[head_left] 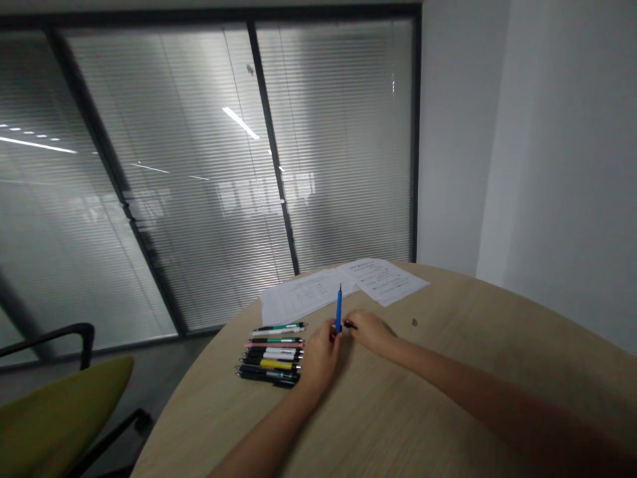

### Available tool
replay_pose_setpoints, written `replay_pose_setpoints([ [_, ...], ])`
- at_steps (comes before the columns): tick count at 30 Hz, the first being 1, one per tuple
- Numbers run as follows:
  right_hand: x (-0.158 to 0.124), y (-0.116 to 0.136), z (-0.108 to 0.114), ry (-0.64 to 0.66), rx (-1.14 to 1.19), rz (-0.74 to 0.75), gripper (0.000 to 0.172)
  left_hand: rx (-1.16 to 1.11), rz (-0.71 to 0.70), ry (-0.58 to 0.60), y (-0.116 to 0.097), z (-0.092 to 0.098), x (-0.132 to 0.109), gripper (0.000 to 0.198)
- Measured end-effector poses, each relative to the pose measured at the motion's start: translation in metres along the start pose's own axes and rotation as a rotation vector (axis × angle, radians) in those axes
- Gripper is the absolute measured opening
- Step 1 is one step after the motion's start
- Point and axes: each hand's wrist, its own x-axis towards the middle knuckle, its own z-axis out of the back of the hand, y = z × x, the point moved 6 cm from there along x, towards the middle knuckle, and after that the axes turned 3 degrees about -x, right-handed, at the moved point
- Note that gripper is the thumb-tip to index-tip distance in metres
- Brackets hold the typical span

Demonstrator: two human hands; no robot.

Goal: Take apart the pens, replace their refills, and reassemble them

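A blue pen [339, 309] stands nearly upright, metal tip upward, in the closed fingers of my left hand [321, 355]. Just to the right, my right hand [369, 330] pinches a small dark piece [350, 325] that points toward the pen's lower part. Its exact kind is too small to make out, and I cannot tell whether it touches the pen. Beside my left hand, several pens lie in a rough column on the table, among them a yellow pen [279, 365], a green-and-black pen [279, 340] and a black pen [263, 374].
Printed sheets of paper [298, 299] lie at the far side of the round wooden table [448, 411]. A small dark bit [414, 322] rests right of my right hand. A green chair [64, 405] stands at the left. Behind is a glass partition with blinds [338, 146].
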Motion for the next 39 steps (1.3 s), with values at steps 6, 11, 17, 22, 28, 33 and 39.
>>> replay_pose_setpoints([
  [6,-0.02,-0.03,0.05,-0.194,0.289,-0.06,0.035,0.09,-0.136,0.048,-0.015,-0.003,-0.005,0.02],
  [11,-0.047,-0.044,0.109,-0.504,0.704,-0.074,0.026,0.223,-0.321,0.075,-0.031,-0.004,-0.009,0.018],
  [17,-0.054,-0.028,0.122,-0.555,0.835,0.012,0.024,0.272,-0.341,0.073,-0.03,-0.006,-0.01,0.019],
  [22,-0.053,-0.021,0.114,-0.519,0.811,0.028,0.023,0.269,-0.38,0.048,-0.034,-0.003,-0.01,0.017],
  [28,-0.053,-0.016,0.106,-0.481,0.785,0.045,0.021,0.276,-0.394,0.045,-0.036,-0.002,-0.012,0.017],
  [33,-0.052,-0.012,0.096,-0.441,0.775,0.067,0.019,0.27,-0.395,0.062,-0.035,-0.003,-0.011,0.017],
  [39,-0.052,-0.01,0.094,-0.429,0.711,0.092,0.016,0.289,-0.39,0.084,-0.033,-0.005,-0.011,0.018],
])
